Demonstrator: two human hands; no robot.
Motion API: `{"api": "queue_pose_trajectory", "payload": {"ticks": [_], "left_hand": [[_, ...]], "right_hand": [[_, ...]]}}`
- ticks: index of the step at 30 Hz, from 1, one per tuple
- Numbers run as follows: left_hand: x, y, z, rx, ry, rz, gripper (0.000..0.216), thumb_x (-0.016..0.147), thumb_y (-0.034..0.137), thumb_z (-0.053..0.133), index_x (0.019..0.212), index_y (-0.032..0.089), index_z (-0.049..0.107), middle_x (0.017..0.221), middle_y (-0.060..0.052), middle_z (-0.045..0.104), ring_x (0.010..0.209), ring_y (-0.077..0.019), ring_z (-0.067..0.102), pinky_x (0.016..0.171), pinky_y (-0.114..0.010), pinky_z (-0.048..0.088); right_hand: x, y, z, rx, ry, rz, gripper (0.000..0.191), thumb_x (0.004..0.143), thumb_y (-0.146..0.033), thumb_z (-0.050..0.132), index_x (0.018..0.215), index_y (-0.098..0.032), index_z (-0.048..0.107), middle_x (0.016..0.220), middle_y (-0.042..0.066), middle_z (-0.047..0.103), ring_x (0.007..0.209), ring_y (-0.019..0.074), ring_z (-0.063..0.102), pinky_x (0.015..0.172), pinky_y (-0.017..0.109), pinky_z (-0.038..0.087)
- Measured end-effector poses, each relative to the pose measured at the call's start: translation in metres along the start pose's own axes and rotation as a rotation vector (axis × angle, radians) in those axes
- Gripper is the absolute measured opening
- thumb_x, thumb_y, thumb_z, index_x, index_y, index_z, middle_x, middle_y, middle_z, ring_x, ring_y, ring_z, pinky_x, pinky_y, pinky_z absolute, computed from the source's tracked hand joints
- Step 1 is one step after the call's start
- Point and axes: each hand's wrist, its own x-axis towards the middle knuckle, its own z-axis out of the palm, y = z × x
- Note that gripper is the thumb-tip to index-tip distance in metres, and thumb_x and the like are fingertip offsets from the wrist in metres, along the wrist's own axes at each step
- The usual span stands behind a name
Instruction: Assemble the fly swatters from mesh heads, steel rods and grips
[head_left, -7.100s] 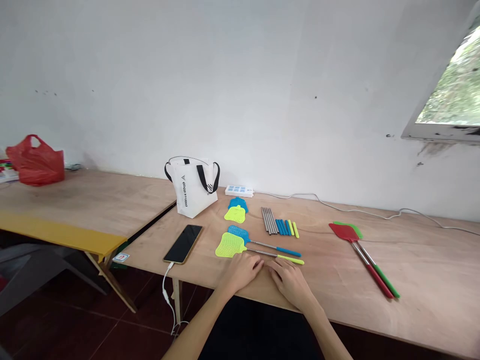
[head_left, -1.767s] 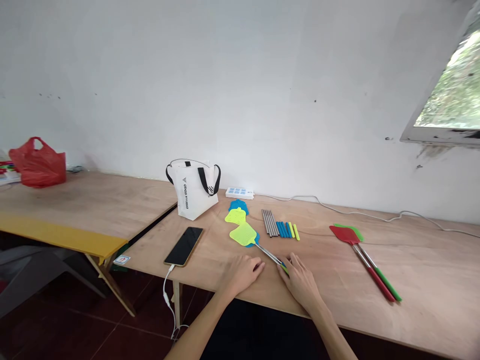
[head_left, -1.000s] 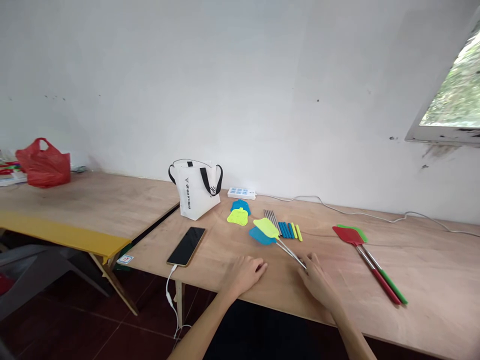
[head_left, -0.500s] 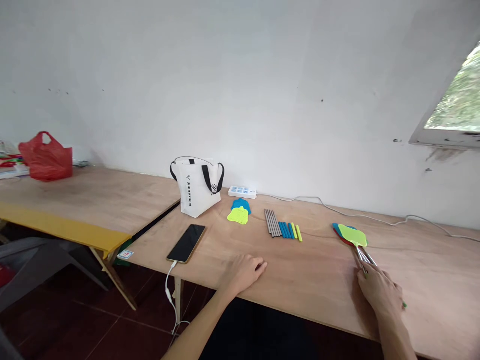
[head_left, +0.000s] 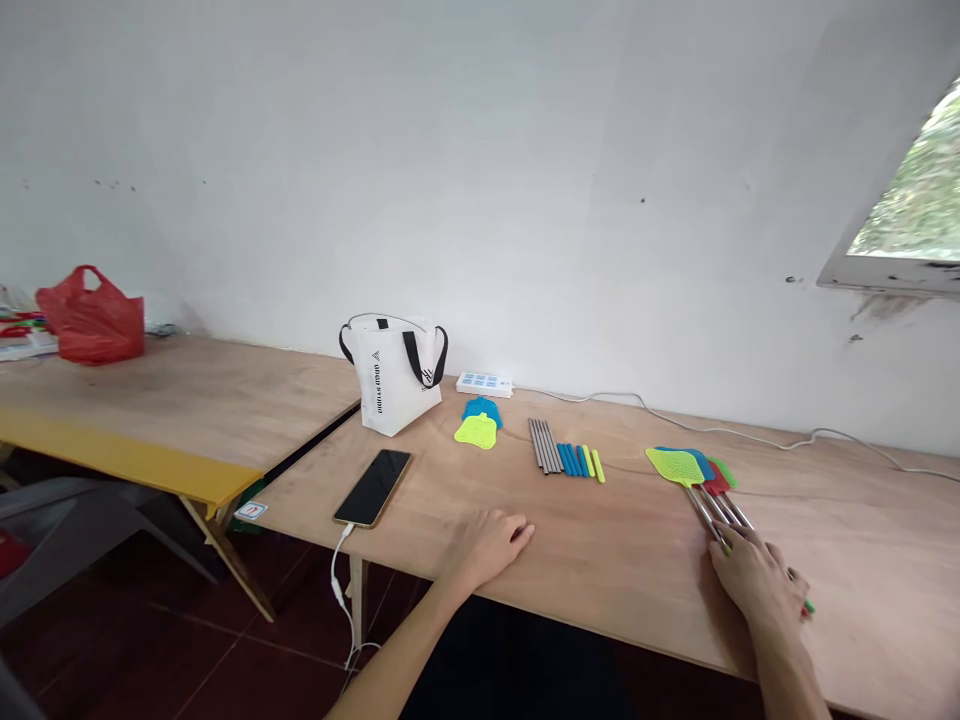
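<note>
My right hand (head_left: 757, 585) lies over the handles of several fly swatters on the wooden table (head_left: 615, 560), fingers closed down on them. Their heads fan out ahead of it: a yellow swatter head (head_left: 670, 465) leftmost, a blue head (head_left: 695, 459) behind it, then a red head (head_left: 716, 480) and a green head (head_left: 726, 469). My left hand (head_left: 487, 545) rests flat near the table's front edge, fingers loosely stretched, holding nothing.
Ahead of my left hand lie metal rods (head_left: 541, 445) and blue and yellow grips (head_left: 581, 460), two loose swatter heads (head_left: 476, 430), a phone (head_left: 373, 487) on a cable, a white tote bag (head_left: 394, 375) and a power strip (head_left: 484, 383). A red plastic bag (head_left: 90, 315) sits far left.
My right hand carried the yellow and blue swatters from the table's middle to the red and green pair at the right. Their heads now fan out to the left. My left hand stayed put.
</note>
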Motion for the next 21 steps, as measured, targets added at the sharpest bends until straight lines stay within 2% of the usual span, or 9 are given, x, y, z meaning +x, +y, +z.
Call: {"api": "queue_pose_trajectory", "payload": {"ticks": [4,6,12,21], "left_hand": [[0.0,0.0,0.001,0.004,0.002,0.003,0.04,0.103,0.043,0.043,0.083,0.022,0.07,0.082,-0.006,0.074,0.078,-0.023,0.069,0.063,-0.028,0.034],[0.0,-0.001,0.002,0.012,0.017,0.01,0.04,0.103,0.043,0.042,0.082,0.022,0.07,0.081,-0.006,0.073,0.078,-0.023,0.069,0.063,-0.028,0.034],[0.0,-0.002,0.003,0.013,0.032,0.013,0.041,0.103,0.043,0.042,0.08,0.022,0.069,0.081,-0.006,0.073,0.077,-0.0227,0.069,0.061,-0.028,0.032],[0.001,-0.003,0.006,0.017,0.019,-0.003,0.042,0.104,0.045,0.041,0.084,0.023,0.07,0.084,-0.006,0.074,0.081,-0.0235,0.069,0.064,-0.028,0.036]], "right_hand": [[-0.002,-0.001,-0.004,0.032,0.037,0.087,0.051,0.096,-0.041,0.03,0.13,-0.03,0.067,0.128,0.018,0.06,0.123,0.0361,0.054,0.097,0.062,0.039],[-0.004,-0.002,-0.006,0.059,0.064,0.097,0.05,0.096,-0.042,0.031,0.127,-0.031,0.069,0.124,0.019,0.06,0.122,0.0378,0.053,0.095,0.064,0.038],[-0.006,-0.002,-0.008,0.075,0.087,0.129,0.048,0.095,-0.044,0.034,0.129,-0.033,0.067,0.131,0.017,0.058,0.124,0.0368,0.051,0.097,0.063,0.038],[-0.012,-0.013,0.001,0.016,0.058,0.069,0.05,0.097,-0.034,0.029,0.13,-0.034,0.066,0.145,0.01,0.054,0.134,0.0317,0.046,0.102,0.064,0.034]]}}
